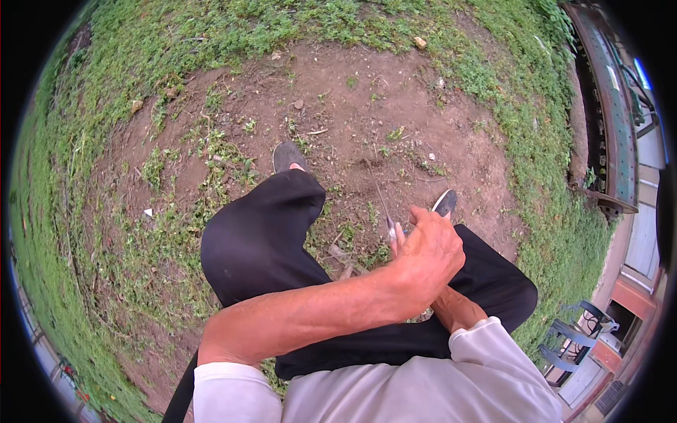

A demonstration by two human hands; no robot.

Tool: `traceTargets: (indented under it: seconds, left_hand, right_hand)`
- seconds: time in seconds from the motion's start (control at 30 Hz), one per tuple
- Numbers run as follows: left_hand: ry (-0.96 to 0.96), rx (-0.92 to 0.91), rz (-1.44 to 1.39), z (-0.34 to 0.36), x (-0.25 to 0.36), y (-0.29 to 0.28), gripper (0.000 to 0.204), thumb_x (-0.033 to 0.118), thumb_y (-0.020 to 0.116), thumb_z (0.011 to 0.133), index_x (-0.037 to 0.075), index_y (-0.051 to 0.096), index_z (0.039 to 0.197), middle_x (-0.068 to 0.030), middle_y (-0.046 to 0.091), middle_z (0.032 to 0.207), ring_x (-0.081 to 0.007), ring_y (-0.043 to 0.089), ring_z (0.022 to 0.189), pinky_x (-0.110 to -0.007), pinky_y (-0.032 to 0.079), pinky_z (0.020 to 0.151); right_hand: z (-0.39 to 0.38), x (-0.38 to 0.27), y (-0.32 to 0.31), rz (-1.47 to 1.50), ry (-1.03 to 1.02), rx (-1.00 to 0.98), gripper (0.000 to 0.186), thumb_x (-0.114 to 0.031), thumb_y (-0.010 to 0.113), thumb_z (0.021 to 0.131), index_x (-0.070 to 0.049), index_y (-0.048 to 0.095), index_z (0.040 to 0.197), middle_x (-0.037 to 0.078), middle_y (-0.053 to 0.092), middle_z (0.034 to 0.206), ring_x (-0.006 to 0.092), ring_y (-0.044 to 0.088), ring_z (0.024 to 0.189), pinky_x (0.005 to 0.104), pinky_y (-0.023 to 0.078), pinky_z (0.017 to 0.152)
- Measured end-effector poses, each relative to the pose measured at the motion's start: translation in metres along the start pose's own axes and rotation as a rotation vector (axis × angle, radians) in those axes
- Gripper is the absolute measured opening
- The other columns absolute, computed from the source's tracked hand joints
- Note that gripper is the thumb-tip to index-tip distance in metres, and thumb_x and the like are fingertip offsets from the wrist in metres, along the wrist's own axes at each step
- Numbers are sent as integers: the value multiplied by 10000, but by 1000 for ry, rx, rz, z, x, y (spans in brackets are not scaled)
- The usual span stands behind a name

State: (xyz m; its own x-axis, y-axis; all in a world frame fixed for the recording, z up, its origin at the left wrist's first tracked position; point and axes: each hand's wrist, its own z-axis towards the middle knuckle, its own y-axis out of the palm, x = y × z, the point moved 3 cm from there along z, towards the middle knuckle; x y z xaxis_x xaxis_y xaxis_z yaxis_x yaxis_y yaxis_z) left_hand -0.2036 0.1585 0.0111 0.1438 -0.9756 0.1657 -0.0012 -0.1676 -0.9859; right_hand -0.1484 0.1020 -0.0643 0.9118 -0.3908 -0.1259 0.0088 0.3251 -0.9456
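My left hand [431, 247] is curled at the centre right, lying over my right hand [398, 240], which is mostly hidden beneath it. Pink fingertips of my right hand close on the handle end of a thin metal tool [381, 199], whose long tip points forward toward the bare soil. What my left fingers grip is hidden. The dirt [331, 92] has scattered weeds and small stones. My bent legs in dark trousers [250, 250] frame the hands, with grey shoes [285, 155] on the soil.
Low green weeds [92, 183] ring the dirt patch. At the right stands a long, weathered green metal structure [606, 113]. Lower right are a grey metal frame [571, 345] and a building front with pale doors and red-brown panels [638, 278].
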Motion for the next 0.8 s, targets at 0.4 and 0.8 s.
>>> traceTargets:
  seconds: [0.4, 0.8]
  left_hand:
    - [-73, -93, -58, 11, -4, 14, 156, 171, 694, 730, 59, 711, 837, -79, 603, 797, -197, 608, 845, -339, 425, 741]
    - [40, -318, -126, 12, 18, 3, 294, 193, 694, 821, 35, 747, 1063, -148, 693, 1038, -322, 652, 1012, -544, 470, 894]
  right_hand:
    - [-14, 127, 222, 446, 396, -631, 466, -311, 494, 981, -52, 493, 1368, 273, 680, 861, 486, 652, 805, 581, 498, 725]
    - [-10, 23, 10, 222, -21, -514, 401, -267, 580, 963, -70, 513, 1305, 207, 654, 882, 387, 628, 834, 491, 491, 767]
